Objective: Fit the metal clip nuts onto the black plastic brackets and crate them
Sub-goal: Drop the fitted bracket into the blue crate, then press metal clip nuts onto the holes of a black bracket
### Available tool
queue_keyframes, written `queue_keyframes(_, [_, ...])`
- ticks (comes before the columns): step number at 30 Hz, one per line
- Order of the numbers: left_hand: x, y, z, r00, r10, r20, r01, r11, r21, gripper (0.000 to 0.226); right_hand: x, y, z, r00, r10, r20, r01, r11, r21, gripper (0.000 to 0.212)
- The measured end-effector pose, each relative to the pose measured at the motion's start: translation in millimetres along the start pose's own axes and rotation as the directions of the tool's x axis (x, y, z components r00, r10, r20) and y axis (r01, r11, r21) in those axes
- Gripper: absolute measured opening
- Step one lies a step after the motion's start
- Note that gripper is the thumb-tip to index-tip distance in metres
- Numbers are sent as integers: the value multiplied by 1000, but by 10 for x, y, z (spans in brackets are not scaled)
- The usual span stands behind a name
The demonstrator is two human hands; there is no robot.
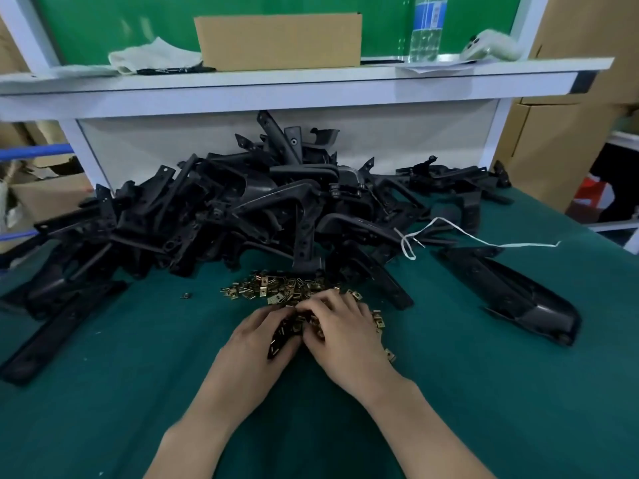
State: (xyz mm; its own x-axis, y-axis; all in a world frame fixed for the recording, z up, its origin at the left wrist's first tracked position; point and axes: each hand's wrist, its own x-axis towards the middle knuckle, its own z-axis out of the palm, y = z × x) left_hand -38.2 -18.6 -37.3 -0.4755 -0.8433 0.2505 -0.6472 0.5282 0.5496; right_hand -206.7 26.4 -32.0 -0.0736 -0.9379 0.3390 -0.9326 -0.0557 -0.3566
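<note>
Fingers (273, 315) of the left hand (257, 340) curl round a small black bracket (280, 338), with brass showing along it. The right hand (345, 335) meets it, its fingers bent down over the same piece; what they pinch cannot be told. Both hands rest among the loose clip nuts (273, 288), which spread toward 12 o'clock on the green tabletop (138, 375). Beyond, from 10 to 1 o'clock — a tangled heap of brackets (224, 209). At 3 o'clock lies a long black moulding (511, 295) — a white string (477, 238) at 2 o'clock.
</note>
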Motion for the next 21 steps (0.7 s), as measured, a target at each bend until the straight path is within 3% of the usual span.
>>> queue_keyframes(5, [7,-27,-10,1000,18,-10,-18,1000,-22,44,26,24,-97,993,59,-103,-46,991,123,33])
queue_keyframes(9, [-12,-22,-23,1000,25,-3,-26,999,-35,45,64,298,-264,918,271,-291,-273,961,36,40])
queue_keyframes(13, [-27,-12,-38,998,61,-26,-61,998,4,35,49,523,-311,839,517,-167,-509,856,95,55])
queue_keyframes(16, [-43,-6,-49,995,83,-53,-82,996,24,31,54,542,-266,840,518,-162,-520,853,29,52])
queue_keyframes(21, [-38,4,-59,993,90,-72,-89,996,23,28,50,521,-283,828,502,-249,-502,862,71,46])
